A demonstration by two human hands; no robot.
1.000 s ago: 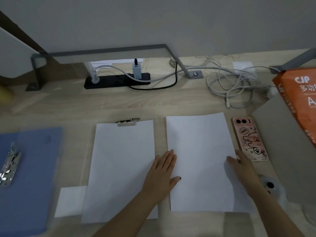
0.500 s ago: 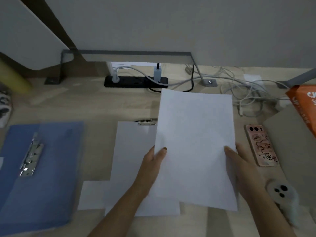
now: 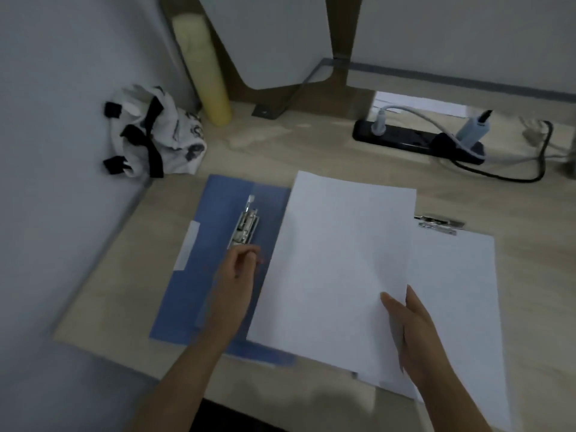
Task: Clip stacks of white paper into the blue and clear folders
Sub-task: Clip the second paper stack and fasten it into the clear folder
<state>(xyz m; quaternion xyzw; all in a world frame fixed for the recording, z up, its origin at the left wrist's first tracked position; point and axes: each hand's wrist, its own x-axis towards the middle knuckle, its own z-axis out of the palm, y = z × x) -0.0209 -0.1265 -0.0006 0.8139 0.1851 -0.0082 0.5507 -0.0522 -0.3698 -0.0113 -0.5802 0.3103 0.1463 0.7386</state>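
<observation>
The open blue folder (image 3: 218, 275) lies flat at the left of the desk, its metal clip (image 3: 246, 224) running down the middle. My left hand (image 3: 240, 272) is on the folder, its curled, blurred fingers on the clip's near end. My right hand (image 3: 414, 335) pinches a stack of white paper (image 3: 336, 260) by its lower right edge, thumb on top. The stack hangs tilted over the blue folder's right half. Another white stack (image 3: 458, 294) lies to the right under the silver clip (image 3: 439, 221) of the clear folder.
A black power strip (image 3: 414, 140) with plugs and cables sits at the back right. A crumpled white and black cloth bag (image 3: 156, 135) and a yellow roll (image 3: 205, 73) stand at the back left by the wall. The desk's left edge (image 3: 103, 254) runs close to the blue folder.
My view swung left. My left hand let go of the paper and went to the blue folder's clip. My right hand alone carried the stack left, over the blue folder.
</observation>
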